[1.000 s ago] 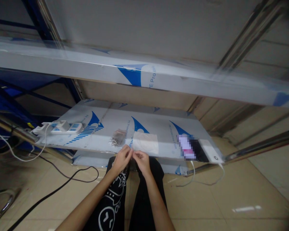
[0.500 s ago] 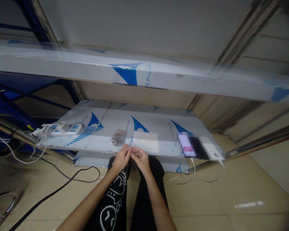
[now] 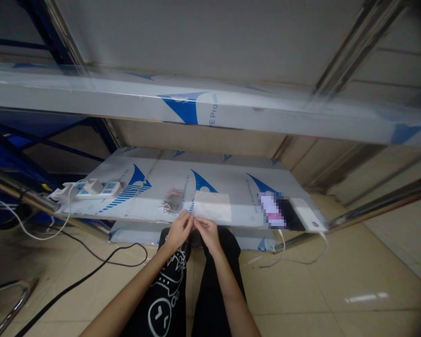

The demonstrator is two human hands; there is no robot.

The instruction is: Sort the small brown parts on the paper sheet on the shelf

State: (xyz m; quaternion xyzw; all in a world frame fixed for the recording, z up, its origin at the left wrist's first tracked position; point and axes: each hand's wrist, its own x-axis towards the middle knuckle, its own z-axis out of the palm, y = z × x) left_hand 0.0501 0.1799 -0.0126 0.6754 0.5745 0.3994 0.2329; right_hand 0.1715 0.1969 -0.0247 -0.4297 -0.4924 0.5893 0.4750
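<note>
My left hand (image 3: 180,230) and my right hand (image 3: 207,231) meet fingertip to fingertip at the front edge of a film-covered shelf (image 3: 154,196). Both are closed in a pinch. Whatever sits between the fingertips is too small to make out. Just beyond my left hand lies a clear plastic bag (image 3: 173,200) with something dark or brownish in it. Beyond my right hand, a whitish flat sheet or packet (image 3: 213,206) rests on the shelf.
A white power strip (image 3: 108,190) with plugs sits at the shelf's left end. On the right lie a phone with a lit, blurred screen (image 3: 272,209) and a white device (image 3: 304,214), with cables hanging down. An upper shelf edge (image 3: 126,105) crosses above. A black cable (image 3: 80,278) runs over the floor.
My right hand's fingers have drawn slightly closer together and shifted a little to the right. The view has moved slightly; the things on the shelf stay where they were.
</note>
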